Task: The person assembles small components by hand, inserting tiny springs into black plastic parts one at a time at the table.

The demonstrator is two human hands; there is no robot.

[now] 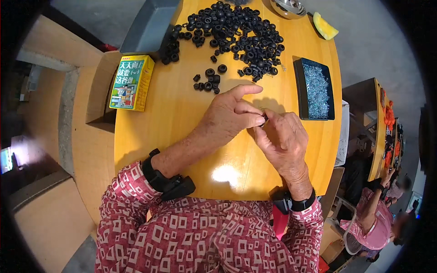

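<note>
Black ring (265,118), mostly hidden, sits pinched between left hand (227,119) and right hand (282,139) fingertips.

The round yellow wooden bench (182,118) looks varnished, smooth enough to throw glare. The small black ring parts (236,36) look like matt rubber. The black rectangular tray (297,86) seems plastic, full of shiny metal bits (316,91). The green-and-yellow carton (132,83) is glossy printed cardboard.

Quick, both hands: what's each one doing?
Left hand: pinched on a small black ring, index finger out.
Right hand: pinched on the same ring.
</note>
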